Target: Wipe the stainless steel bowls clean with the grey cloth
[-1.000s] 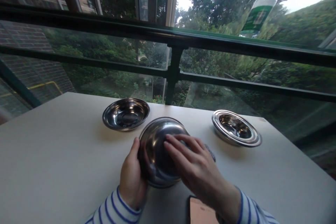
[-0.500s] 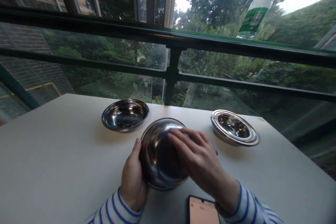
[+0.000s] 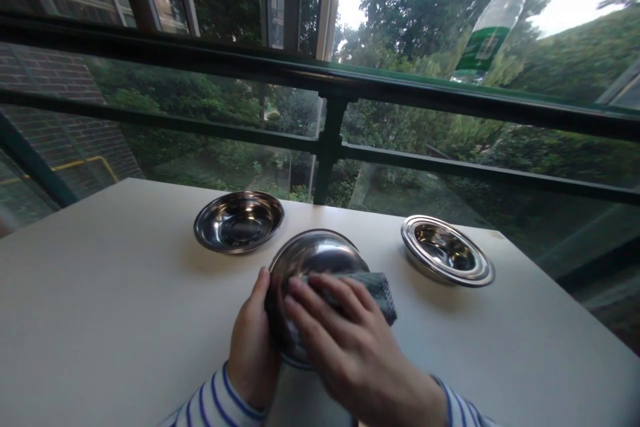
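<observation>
A shiny steel bowl (image 3: 323, 252) is tipped up above the table, its rounded underside facing me. My left hand (image 3: 254, 340) grips its left rim, thumb on the near side and fingers hidden behind. Across the underside lies my right hand (image 3: 345, 340), its fingers pressing a folded grey-green cloth (image 3: 381, 292) against the metal. The cloth's patterned edge sticks out beyond the bowl on the right.
On the white table (image 3: 125, 320), a steel bowl (image 3: 240, 220) stands at back left and stacked steel bowls (image 3: 447, 250) at back right. Behind runs a dark green railing (image 3: 200, 73) with a green-labelled plastic bottle (image 3: 487, 40) on top.
My right hand has slid left and down over the bowl's underside, bringing more of the cloth into view. It now covers the phone seen earlier. My left hand keeps its hold.
</observation>
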`<state>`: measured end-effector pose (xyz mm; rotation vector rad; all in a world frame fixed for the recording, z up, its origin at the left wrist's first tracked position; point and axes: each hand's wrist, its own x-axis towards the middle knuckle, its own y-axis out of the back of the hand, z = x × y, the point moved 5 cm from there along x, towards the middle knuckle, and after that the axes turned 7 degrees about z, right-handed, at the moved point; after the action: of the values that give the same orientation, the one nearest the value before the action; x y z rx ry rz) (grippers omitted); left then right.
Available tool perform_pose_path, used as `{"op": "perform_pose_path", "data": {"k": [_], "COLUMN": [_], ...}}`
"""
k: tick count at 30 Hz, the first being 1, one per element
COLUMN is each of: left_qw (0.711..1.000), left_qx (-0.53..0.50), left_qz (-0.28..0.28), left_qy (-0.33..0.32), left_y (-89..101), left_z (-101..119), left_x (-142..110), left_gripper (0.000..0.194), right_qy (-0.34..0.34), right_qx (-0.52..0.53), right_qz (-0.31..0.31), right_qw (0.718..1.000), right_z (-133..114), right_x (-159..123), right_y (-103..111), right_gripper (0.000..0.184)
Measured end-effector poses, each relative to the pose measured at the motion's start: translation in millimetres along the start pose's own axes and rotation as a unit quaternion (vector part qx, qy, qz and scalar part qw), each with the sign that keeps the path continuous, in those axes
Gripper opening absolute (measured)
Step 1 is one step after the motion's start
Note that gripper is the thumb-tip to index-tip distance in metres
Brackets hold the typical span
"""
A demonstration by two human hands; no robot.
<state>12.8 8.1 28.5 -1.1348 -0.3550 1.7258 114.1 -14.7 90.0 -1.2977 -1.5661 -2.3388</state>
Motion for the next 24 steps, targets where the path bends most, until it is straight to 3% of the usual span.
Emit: {"op": "perform_pose_path", "data": {"k": [3, 7, 12, 16, 22, 24], "left_qw": [1.0, 0.999, 1.0, 0.999, 0.998, 0.998], "left_qx": [-0.001, 0.001, 0.008, 0.005, 0.048, 0.035], "left_qz": [0.002, 0.017, -0.004, -0.026, -0.033, -0.036], "left_qy": [-0.014, -0.049, -0.029, -0.045, -0.03, -0.037], "left_y": [-1.2, 2.3, 6.6, 5.4, 4.4, 3.5], "left_z": [3, 6, 3, 4, 6, 6], "left_x": [0, 3, 8, 8, 6, 7], "left_gripper": [0.031, 0.028, 0.035, 0.036, 0.038, 0.037], "right_qy": [0.0, -0.055, 0.054, -0.024, 0.099, 0.069], "right_qx": [0.006, -0.026, 0.037, 0.023, 0.036, 0.028], "right_qz": [-0.016, 0.03, 0.042, 0.058, 0.05, 0.048], "right_qw": [1.0, 0.998, 0.997, 0.998, 0.993, 0.996], "right_z": [-3, 4, -10, 2, -20, -11], "right_x": [-1, -5, -2, -1, 2, 1], "right_y": [-4, -2, 4, 7, 8, 7], "right_gripper": [0.039, 0.039, 0.032, 0.029, 0.03, 0.031]}}
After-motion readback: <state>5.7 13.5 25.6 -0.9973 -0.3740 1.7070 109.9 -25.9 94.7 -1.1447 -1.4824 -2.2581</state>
